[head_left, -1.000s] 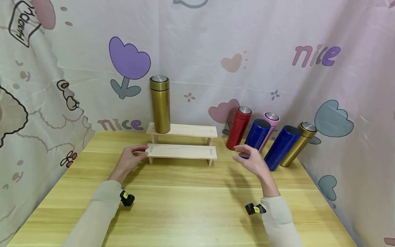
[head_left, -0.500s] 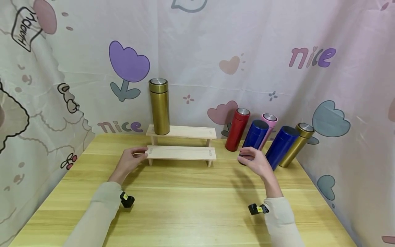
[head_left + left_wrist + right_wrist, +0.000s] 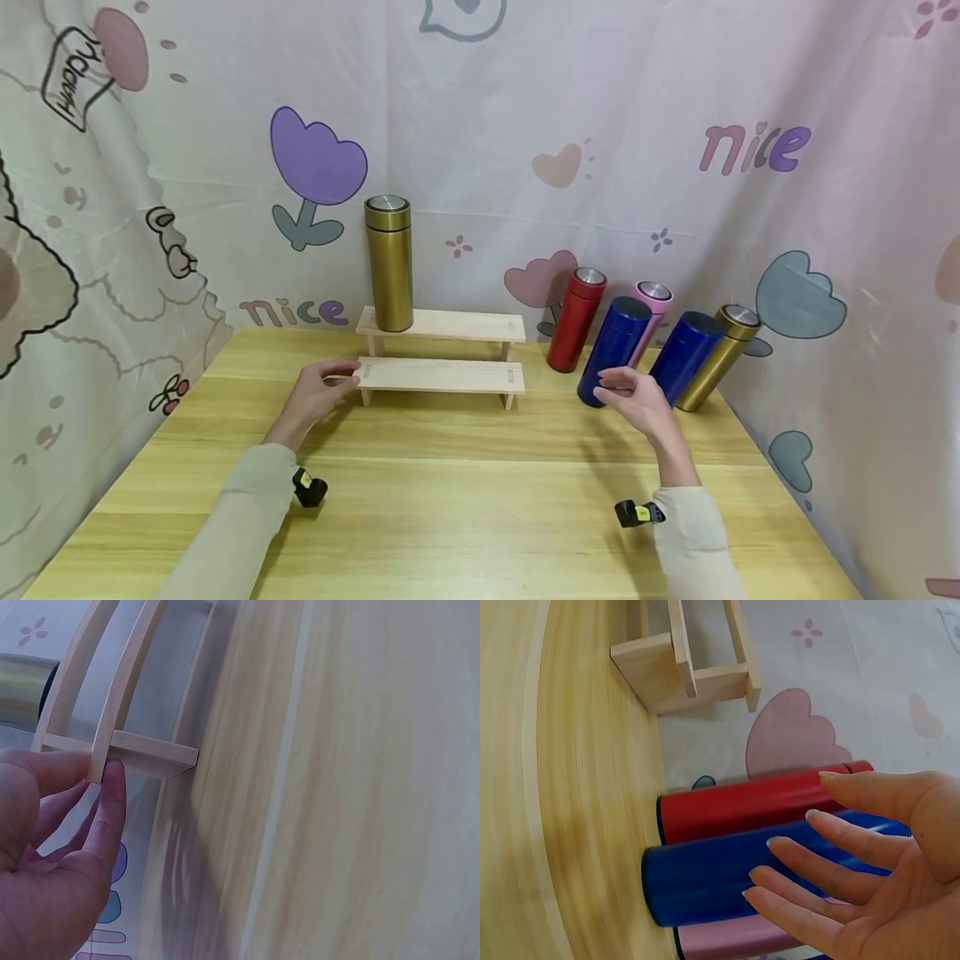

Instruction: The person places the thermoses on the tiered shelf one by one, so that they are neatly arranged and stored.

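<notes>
My left hand (image 3: 318, 398) pinches the left end of the lower board of a two-step wooden shelf (image 3: 442, 375), thumb and fingers on either side of it in the left wrist view. On the upper step stands a gold thermos bottle (image 3: 391, 275) with a steel-topped lid. My right hand (image 3: 636, 404) hovers with spread, slightly bent fingers in front of a blue thermos bottle (image 3: 617, 346); in the right wrist view the fingers (image 3: 817, 862) overlap that bottle and hold nothing. Left of it stands a red thermos bottle (image 3: 576, 321), and behind it a pink one (image 3: 654, 293).
A second blue bottle (image 3: 688, 354) and another gold bottle (image 3: 723, 358) stand at the right of the wooden table (image 3: 465, 500). A printed curtain (image 3: 465, 125) hangs right behind the table. Black cameras sit on both wrists.
My right hand has moved to the right, from beside the red bottle to the near side of the blue one. The left hand has kept its grip on the shelf board.
</notes>
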Demonstrator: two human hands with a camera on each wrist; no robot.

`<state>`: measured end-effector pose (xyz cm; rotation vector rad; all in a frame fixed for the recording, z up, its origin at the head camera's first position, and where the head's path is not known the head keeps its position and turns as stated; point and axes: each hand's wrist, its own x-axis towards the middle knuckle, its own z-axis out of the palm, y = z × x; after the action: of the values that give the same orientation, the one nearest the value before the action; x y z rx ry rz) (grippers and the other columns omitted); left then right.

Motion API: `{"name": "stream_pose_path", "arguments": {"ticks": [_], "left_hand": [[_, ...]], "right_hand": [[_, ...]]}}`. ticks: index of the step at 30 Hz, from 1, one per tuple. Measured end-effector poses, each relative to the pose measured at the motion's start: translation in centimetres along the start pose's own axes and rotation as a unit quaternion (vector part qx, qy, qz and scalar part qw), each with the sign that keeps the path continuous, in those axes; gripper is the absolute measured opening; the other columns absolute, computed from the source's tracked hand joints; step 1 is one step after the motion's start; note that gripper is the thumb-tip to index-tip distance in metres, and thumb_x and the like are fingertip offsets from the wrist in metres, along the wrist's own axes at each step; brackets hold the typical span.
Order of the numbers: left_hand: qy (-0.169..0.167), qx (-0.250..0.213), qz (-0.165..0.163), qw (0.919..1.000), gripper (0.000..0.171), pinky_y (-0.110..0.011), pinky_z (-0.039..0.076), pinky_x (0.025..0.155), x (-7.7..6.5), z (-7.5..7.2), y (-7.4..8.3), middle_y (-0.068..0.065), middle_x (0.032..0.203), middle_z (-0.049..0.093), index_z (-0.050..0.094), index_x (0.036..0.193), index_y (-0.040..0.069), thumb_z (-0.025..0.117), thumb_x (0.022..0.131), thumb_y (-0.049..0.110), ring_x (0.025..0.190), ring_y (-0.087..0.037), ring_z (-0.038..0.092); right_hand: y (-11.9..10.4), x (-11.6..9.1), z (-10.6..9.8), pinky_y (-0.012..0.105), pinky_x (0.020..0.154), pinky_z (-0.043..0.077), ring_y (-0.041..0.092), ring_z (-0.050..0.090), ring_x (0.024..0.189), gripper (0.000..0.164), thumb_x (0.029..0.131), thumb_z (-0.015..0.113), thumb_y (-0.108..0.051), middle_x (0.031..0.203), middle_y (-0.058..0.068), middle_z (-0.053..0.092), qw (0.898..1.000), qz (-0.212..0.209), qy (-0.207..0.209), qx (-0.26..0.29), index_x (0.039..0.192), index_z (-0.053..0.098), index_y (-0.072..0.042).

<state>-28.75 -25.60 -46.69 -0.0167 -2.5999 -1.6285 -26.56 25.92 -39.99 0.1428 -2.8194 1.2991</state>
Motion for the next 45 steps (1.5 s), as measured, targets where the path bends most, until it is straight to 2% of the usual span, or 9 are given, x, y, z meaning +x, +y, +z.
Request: {"name": "stream_pose_path", "arguments": {"ticks": [7,10,14,21,29,36,45], "left_hand": [[0.003,0.002,-0.002,1.0000,0.041,-0.024,0.059,0.079,-0.1,0.1,0.1,-0.031,0.142,0.059,0.060,0.140,-0.004,0.063,0.103,0.012,0.105,-0.018,0.068],[0.005,0.001,-0.001,1.0000,0.041,-0.024,0.059,0.079,-0.1,0.1,0.1,-0.031,0.142,0.058,0.060,0.140,-0.005,0.063,0.103,0.012,0.103,-0.015,0.067],[0.004,-0.004,0.000,1.0000,0.042,-0.024,0.059,0.078,-0.1,0.1,0.2,-0.031,0.141,0.059,0.060,0.140,-0.005,0.064,0.102,0.013,0.102,-0.012,0.068],[0.003,-0.003,0.009,1.0000,0.042,-0.024,0.059,0.077,-0.2,0.1,0.1,-0.033,0.141,0.058,0.060,0.139,-0.006,0.065,0.102,0.012,0.112,-0.028,0.069],[0.005,0.004,0.004,1.0000,0.040,-0.026,0.059,0.080,-0.1,0.1,0.0,-0.031,0.141,0.059,0.061,0.139,-0.005,0.064,0.102,0.012,0.106,-0.018,0.068],[0.005,0.007,0.008,0.9999,0.040,-0.025,0.059,0.081,-0.1,0.1,0.1,-0.030,0.141,0.059,0.061,0.139,-0.004,0.063,0.103,0.012,0.110,-0.023,0.067],[0.006,0.008,0.004,0.9999,0.040,-0.022,0.058,0.079,-0.1,0.2,0.2,-0.030,0.140,0.060,0.061,0.139,-0.004,0.064,0.103,0.013,0.110,-0.023,0.067]], "right_hand": [[0.7,-0.1,-0.5,0.031,0.087,0.057,0.037,0.070,0.112,0.038,0.097,0.073,-0.020,0.121,0.024,0.073,1.000,-0.001,0.022,-0.017,0.125,0.067,0.005],[1.0,0.0,-0.6,0.030,0.085,0.057,0.037,0.070,0.111,0.038,0.096,0.074,-0.020,0.119,0.024,0.074,0.999,0.002,0.029,-0.023,0.123,0.068,0.005],[1.4,0.0,-0.8,0.039,0.088,0.059,0.038,0.070,0.112,0.040,0.094,0.076,-0.021,0.121,0.025,0.073,0.999,0.017,0.032,-0.028,0.123,0.069,0.005],[2.7,0.5,-0.6,0.046,0.089,0.058,0.042,0.067,0.114,0.044,0.090,0.078,-0.020,0.125,0.029,0.069,0.997,0.049,0.046,-0.043,0.123,0.067,0.006],[4.1,1.2,-0.1,0.050,0.097,0.054,0.045,0.062,0.121,0.058,0.090,0.078,-0.022,0.133,0.030,0.065,0.994,0.084,0.048,-0.048,0.136,0.056,0.007],[5.0,1.7,0.6,0.052,0.099,0.054,0.047,0.060,0.125,0.070,0.090,0.078,-0.024,0.138,0.033,0.060,0.995,0.086,0.041,-0.022,0.146,0.048,0.007],[6.3,2.5,1.7,0.051,0.104,0.054,0.047,0.058,0.130,0.073,0.090,0.079,-0.021,0.141,0.034,0.057,0.995,0.083,0.056,0.012,0.148,0.045,0.008]]}}
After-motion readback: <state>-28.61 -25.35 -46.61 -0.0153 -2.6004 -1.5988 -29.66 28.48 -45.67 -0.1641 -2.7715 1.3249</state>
